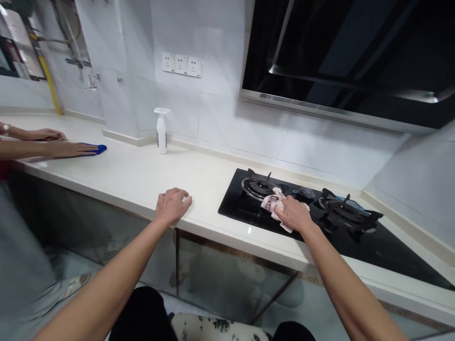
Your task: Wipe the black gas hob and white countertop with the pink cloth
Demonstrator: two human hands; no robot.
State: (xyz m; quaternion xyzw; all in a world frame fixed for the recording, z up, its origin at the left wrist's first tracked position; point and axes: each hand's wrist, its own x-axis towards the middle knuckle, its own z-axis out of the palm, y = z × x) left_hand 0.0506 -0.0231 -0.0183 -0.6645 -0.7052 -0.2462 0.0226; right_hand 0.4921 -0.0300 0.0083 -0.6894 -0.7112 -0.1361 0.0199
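Observation:
My right hand (294,214) grips a crumpled pale pink cloth (274,202) and presses it onto the black glass gas stove (245,210). The cloth lies just in front of the left burner (261,188). Behind my right hand, a dark mesh scourer (305,192) sits between the two burners. The right burner (344,210) is beyond my wrist. My left hand (173,205) rests on the front edge of the cream countertop (202,189), its thumb apart from loosely bent fingers and nothing visible in it.
A white spray bottle (161,130) stands upright near the wall. At the left, another person's hand (73,149) lies on a blue cloth (101,149). A black range hood (341,61) overhangs the stove. Something flat and blue (351,203) lies behind the right burner.

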